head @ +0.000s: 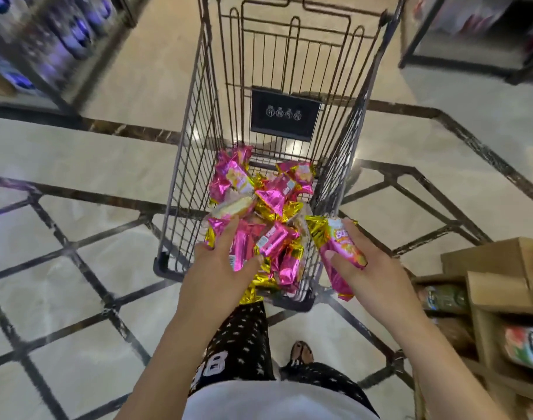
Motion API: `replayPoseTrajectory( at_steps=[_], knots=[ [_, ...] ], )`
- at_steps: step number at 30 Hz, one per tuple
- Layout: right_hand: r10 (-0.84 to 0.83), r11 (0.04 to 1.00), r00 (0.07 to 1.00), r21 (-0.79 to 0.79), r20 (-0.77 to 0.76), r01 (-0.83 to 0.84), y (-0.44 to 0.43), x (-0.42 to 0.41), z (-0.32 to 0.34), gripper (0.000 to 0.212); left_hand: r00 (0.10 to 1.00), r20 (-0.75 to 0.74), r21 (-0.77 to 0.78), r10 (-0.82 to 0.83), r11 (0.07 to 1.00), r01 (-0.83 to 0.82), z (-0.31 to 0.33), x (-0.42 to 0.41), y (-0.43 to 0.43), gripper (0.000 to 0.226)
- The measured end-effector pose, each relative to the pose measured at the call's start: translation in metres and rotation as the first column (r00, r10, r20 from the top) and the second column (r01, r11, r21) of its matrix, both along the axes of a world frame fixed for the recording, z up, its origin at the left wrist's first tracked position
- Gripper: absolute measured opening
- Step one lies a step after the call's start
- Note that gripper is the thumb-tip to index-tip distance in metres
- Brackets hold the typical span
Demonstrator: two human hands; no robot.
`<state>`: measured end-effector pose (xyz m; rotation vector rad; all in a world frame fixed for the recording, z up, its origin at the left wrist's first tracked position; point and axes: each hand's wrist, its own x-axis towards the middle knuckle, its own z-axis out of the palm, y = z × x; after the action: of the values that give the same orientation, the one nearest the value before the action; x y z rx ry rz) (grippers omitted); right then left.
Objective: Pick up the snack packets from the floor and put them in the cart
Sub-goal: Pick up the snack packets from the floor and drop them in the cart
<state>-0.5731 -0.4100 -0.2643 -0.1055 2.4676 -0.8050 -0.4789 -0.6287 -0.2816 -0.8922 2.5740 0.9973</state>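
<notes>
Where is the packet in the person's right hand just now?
Head view, right of centre: the right hand grips the pink-and-gold packet over the cart's near right corner, beside the packets piled inside.

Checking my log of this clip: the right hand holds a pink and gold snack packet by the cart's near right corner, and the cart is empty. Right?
Not quite. The cart is not empty: the head view shows a pile of snack packets in its basket. The rest stands: the right hand holds a pink and gold snack packet by the near right corner.
</notes>
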Motion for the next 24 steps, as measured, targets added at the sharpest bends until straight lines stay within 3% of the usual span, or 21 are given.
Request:
replayPoseTrajectory(
  at_steps=[7,12,16,20,24],
  knots=[
    [-0.007,0.979,1.0,0.204,0.011,0.005,-0.095,-0.059,-0.029,0.075,0.985,0.062,-0.088,-0.161,0.982,0.166,-0.004,-0.082,-0.096,0.074],
    [-0.154,0.938,0.986,0.303,-0.068,0.168,-0.129,-0.088,-0.048,0.082,0.953,0.072,-0.147,-0.294,0.942,0.302,-0.022,-0.139,-0.135,0.074],
    [-0.218,0.917,0.973,0.326,-0.073,0.23,-0.136,-0.097,-0.057,0.081,0.933,0.091,-0.16,-0.347,0.92,0.357,-0.046,-0.167,-0.144,0.077],
    [-0.192,0.879,0.98,0.453,0.043,0.152,-0.131,-0.087,-0.062,0.09,0.903,0.212,-0.167,-0.375,0.896,0.412,-0.057,-0.177,-0.137,0.084],
    [-0.271,0.874,0.963,0.421,0.006,0.243,-0.107,-0.053,-0.057,0.083,0.835,0.207,-0.142,-0.51,0.829,0.542,-0.05,-0.169,-0.103,0.082]
  ],
)
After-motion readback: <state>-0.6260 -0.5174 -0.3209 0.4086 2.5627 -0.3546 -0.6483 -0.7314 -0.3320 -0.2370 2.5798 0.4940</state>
